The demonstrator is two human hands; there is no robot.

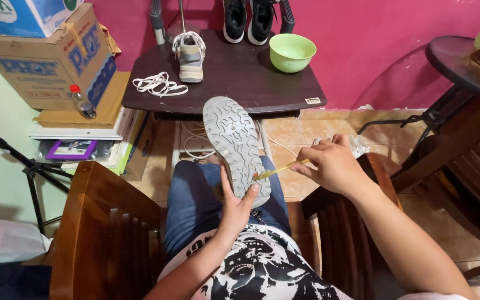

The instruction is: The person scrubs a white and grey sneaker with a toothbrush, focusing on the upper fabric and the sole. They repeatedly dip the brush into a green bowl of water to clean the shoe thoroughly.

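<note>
Shoe: sole up on the lap, gripped at its near end by left hand.
Right hand: fingers pinched on yellow toothbrush, bristles touching the sole's edge.
Progress: scrubbing under way; sole looks grey, partly cleaned.
Other shoe: waits on dark table, laces out beside it.

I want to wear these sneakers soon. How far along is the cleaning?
Done: laces are out, lying on the table. In hand: left hand holds one shoe sole-up; right hand works a toothbrush on it. Left: the other shoe waits on the table.
</note>
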